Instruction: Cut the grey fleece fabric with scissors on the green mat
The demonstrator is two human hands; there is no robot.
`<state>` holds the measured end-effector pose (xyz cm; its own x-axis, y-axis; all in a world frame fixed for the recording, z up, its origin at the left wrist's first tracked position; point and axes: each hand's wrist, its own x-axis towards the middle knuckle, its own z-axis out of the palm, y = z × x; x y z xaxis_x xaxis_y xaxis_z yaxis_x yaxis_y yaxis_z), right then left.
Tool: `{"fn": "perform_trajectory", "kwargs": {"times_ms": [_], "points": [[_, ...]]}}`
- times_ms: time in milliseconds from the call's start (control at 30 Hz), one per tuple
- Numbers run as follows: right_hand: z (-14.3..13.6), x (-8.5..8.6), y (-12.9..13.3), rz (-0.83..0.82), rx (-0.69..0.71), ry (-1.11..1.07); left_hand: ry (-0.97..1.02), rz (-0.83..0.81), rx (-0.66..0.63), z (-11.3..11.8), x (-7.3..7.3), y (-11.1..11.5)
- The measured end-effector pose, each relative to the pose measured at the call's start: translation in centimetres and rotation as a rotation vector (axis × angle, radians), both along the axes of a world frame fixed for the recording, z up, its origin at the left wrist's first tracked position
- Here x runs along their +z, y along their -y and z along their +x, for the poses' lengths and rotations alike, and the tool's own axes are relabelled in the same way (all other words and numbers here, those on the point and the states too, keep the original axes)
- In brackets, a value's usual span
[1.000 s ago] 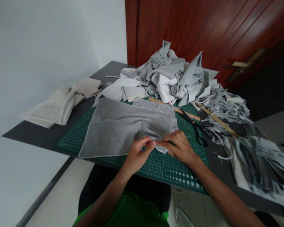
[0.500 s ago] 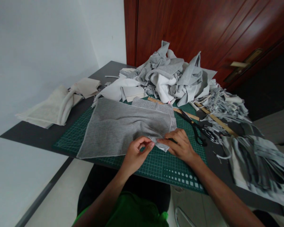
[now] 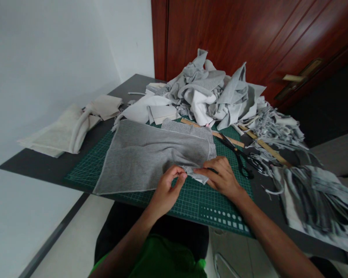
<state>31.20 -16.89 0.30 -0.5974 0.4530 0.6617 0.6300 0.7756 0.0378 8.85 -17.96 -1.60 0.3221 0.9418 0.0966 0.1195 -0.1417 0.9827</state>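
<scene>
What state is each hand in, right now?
Left hand: closed, pinching the gray cloth at its near edge.
Right hand: touching the same cloth; grip unclear.

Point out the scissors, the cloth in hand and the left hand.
Scissors (image 3: 236,150): head view, on the pivot.
Cloth (image 3: 150,156): head view, on its gray middle.
Left hand (image 3: 166,189): head view, near the thumb's base.
</scene>
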Motion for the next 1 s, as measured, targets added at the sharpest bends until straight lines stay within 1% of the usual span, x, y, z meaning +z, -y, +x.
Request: {"fn": "perform_trajectory", "kwargs": {"times_ms": [133,233,367,500,600,667,767,833,867,933,1000], "points": [[0.2,-0.3,-0.1,-0.017,0.009,-0.020,0.010,-0.023,-0.004,-0.1,0.1,0.1],[0.4,-0.7,-0.2,-0.047,0.013,-0.082,0.028,-0.052,-0.007,-0.1,0.1,0.1],[0.8,-1.0,-0.6,-0.154,-0.027,-0.231,0.052,-0.087,0.011,-0.3,0.3,0.2],[0.9,-0.9,-0.8,-0.250,-0.013,-0.327,0.026,-0.038,-0.018,-0.8,0.6,0.5],[0.9,-0.9,-0.9,-0.274,0.004,-0.352,-0.027,0.031,-0.049,-1.9,0.9,1.2],[0.9,-0.9,-1.0,-0.291,0.002,-0.369,-0.066,0.081,-0.050,-3.0,1.1,1.8],[1.0,-0.8,-1.1,-0.343,0.036,-0.362,-0.182,0.152,0.027,-5.4,1.2,2.1],[1.0,-0.7,-1.2,-0.404,0.089,-0.353,-0.321,0.225,0.115,-7.3,1.1,1.5],[1.0,-0.6,-1.2,-0.441,0.118,-0.358,-0.398,0.283,0.152,-8.3,1.0,0.8],[0.9,-0.5,-1.1,-0.513,0.169,-0.390,-0.562,0.437,0.219,-10.2,0.8,-1.5],[0.8,-0.2,-1.1,-0.575,0.197,-0.423,-0.741,0.541,0.204,-12.0,0.6,-4.4]]}}
